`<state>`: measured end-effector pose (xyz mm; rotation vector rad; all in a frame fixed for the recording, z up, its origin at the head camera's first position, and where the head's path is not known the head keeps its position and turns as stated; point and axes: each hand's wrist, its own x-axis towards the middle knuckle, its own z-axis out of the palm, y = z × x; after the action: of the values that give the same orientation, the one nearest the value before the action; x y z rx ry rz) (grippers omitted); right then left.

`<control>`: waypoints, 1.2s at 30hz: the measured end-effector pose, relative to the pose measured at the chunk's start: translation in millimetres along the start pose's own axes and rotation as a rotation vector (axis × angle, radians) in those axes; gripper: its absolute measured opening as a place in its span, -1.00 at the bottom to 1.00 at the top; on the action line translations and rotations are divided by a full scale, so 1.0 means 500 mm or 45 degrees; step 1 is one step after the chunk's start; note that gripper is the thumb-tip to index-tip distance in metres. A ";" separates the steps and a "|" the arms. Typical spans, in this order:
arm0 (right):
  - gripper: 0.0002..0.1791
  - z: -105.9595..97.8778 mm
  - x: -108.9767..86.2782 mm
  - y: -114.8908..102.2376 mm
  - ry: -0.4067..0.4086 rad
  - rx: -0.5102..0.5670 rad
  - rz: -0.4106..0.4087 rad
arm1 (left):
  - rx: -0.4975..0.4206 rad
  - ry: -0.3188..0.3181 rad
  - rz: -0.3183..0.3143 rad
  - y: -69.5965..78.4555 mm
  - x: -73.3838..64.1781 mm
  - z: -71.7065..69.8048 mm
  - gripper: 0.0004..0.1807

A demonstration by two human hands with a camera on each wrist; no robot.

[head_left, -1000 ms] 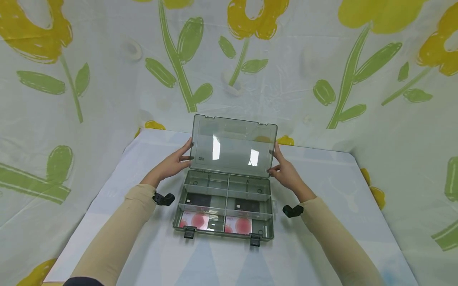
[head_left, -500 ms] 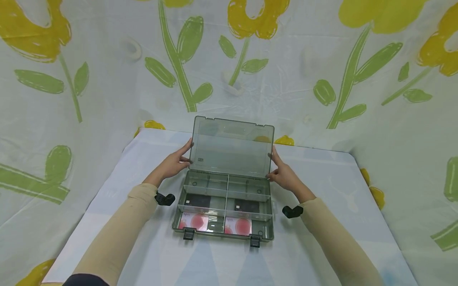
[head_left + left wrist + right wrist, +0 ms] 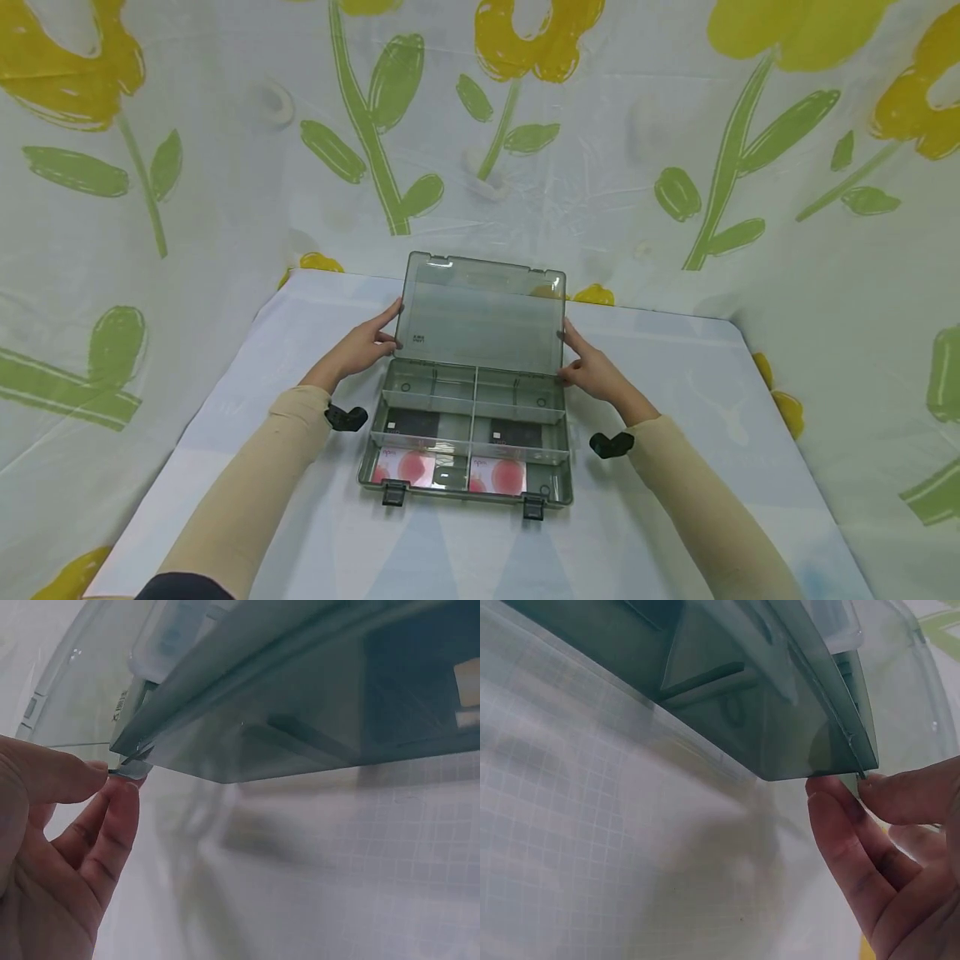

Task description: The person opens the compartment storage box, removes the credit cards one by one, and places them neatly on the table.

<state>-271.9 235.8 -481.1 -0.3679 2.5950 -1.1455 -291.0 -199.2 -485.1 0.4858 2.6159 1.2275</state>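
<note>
A translucent grey-green plastic box (image 3: 465, 496) lies on the table with its lid (image 3: 480, 317) raised at the back. My left hand (image 3: 358, 346) holds the lid's left edge, with thumb and fingers pinching the corner near the hinge in the left wrist view. On the opposite side my right hand (image 3: 596, 371) pinches the matching right corner, its index finger reaching up the edge. Clear dividers split the box into several compartments. Dark cards (image 3: 412, 422) lie in the middle row, and white cards with pink circles (image 3: 498, 476) in the front row.
Two black latches (image 3: 393, 492) hang at the box's front edge. The white table (image 3: 675, 492) is bordered by a flower-patterned curtain (image 3: 585, 167) at the back and sides. Black wrist devices (image 3: 611, 445) sit on both sleeves.
The lid has leaned further back, its top edge now lower in the head view. My right hand's raised index finger has shifted left and down with it; the box stays in place.
</note>
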 end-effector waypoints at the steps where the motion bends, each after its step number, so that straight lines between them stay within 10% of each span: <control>1: 0.09 0.001 0.000 0.001 -0.002 0.008 0.004 | -0.003 -0.007 -0.004 0.000 0.000 0.000 -0.13; 36: -0.28 -0.002 0.000 0.026 -0.172 -0.012 0.069 | -0.153 -0.133 -0.181 -0.022 0.003 0.011 -0.36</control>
<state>-273.6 245.1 -490.3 -0.3619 2.4782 -1.0534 -292.9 -201.3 -497.3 0.3270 2.4271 1.2677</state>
